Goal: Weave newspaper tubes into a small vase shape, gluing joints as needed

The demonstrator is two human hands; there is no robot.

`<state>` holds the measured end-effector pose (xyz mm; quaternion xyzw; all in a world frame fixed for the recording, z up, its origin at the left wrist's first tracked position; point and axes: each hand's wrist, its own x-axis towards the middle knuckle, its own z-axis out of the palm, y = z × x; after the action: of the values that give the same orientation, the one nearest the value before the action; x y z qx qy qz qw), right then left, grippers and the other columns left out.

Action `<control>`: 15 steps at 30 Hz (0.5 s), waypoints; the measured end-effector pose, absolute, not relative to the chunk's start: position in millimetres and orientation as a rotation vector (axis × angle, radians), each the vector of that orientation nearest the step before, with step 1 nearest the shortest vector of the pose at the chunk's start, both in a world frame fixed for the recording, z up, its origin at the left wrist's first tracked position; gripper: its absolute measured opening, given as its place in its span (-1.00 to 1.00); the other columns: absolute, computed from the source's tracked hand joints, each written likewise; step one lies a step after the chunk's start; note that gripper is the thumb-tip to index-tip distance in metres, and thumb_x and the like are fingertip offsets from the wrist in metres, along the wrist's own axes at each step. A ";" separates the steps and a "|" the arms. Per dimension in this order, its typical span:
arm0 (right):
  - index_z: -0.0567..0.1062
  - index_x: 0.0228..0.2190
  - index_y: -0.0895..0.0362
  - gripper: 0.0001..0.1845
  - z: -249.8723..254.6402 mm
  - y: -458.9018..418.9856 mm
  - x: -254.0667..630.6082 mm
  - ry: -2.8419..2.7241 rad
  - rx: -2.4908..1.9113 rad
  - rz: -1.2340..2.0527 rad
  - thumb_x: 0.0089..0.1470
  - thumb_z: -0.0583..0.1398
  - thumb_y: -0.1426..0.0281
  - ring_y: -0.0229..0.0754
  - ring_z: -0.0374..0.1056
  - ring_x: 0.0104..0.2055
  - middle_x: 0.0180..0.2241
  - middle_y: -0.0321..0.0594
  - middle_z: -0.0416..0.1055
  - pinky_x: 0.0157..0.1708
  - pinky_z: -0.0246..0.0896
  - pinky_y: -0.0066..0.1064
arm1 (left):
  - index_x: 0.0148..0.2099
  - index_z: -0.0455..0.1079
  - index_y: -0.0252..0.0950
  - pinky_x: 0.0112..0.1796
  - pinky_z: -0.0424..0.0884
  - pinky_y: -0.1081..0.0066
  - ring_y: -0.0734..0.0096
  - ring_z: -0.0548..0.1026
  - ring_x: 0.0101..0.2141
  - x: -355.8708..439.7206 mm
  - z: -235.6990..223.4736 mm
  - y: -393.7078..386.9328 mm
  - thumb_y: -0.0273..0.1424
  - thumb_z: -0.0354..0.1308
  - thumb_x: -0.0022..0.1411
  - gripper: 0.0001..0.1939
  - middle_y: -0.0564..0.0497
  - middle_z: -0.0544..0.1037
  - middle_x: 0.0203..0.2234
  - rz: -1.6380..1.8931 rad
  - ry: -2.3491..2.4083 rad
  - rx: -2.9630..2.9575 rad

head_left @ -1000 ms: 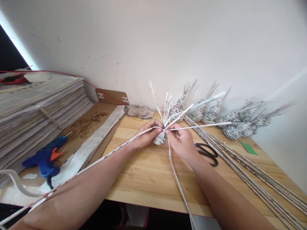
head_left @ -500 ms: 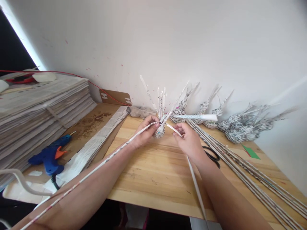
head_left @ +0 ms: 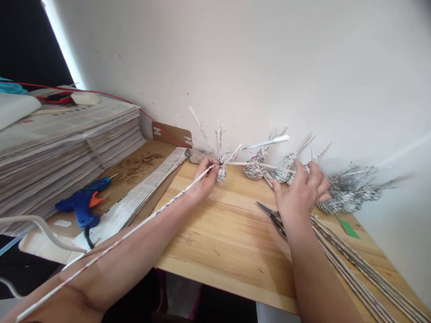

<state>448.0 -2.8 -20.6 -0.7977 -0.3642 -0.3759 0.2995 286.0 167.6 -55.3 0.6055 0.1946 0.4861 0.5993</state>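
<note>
My left hand [head_left: 204,181] is closed round a small woven newspaper piece [head_left: 221,174] with several paper spokes sticking up, and it pinches a long rolled paper tube [head_left: 141,224] that runs back along my left forearm. My right hand [head_left: 301,193] hovers over the table to the right with fingers spread, holding nothing. It is just above black scissors [head_left: 271,215] and near the row of woven paper pieces [head_left: 256,168] by the wall.
A wooden table [head_left: 218,237] carries a bundle of long paper tubes [head_left: 357,264] at the right, a blue glue gun [head_left: 82,208], cut newspaper strips [head_left: 141,195], a tall newspaper stack [head_left: 60,143] at the left, and a green paper scrap [head_left: 346,228]. A white wall stands behind.
My right hand let go of the paper strip and moved right, away from the woven piece, above the scissors. The left hand keeps its grip. The view shifted left.
</note>
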 end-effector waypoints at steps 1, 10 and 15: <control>0.40 0.08 0.12 -0.40 -21.5 -1.0 443.9 -0.998 -2.057 -0.955 0.03 0.32 0.19 0.38 0.06 0.23 0.21 0.19 0.21 0.09 -0.04 0.24 | -0.26 0.27 -0.25 -0.47 0.18 0.55 0.57 0.24 -0.51 286.4 -55.6 167.2 -0.32 0.20 0.18 -0.82 0.14 0.33 -0.49 1.134 0.460 1.391; 0.47 -0.08 0.10 -0.69 -55.0 25.7 383.4 -1.175 -1.553 0.089 0.15 0.26 0.27 -0.26 0.35 -0.42 -0.34 -0.24 0.48 -0.40 0.27 -0.41 | -0.21 0.29 -0.27 -0.42 0.20 0.54 0.57 0.24 -0.48 290.3 -75.1 148.8 -0.27 0.14 0.29 -0.82 0.12 0.35 -0.45 0.937 0.267 1.546; 0.49 -0.24 0.12 -0.79 -59.2 26.8 391.2 -1.116 -1.516 0.118 0.11 0.28 0.28 -0.22 0.41 -0.38 -0.38 -0.23 0.49 -0.37 0.32 -0.40 | -0.22 0.30 -0.28 -0.37 0.22 0.52 0.56 0.28 -0.44 289.9 -75.2 142.3 -0.25 0.14 0.30 -0.80 0.11 0.38 -0.43 0.860 0.222 1.608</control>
<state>391.2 26.8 -59.2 -0.6507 -0.4787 0.0505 0.5873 289.9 142.3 -75.2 0.6957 0.0958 0.3721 0.6069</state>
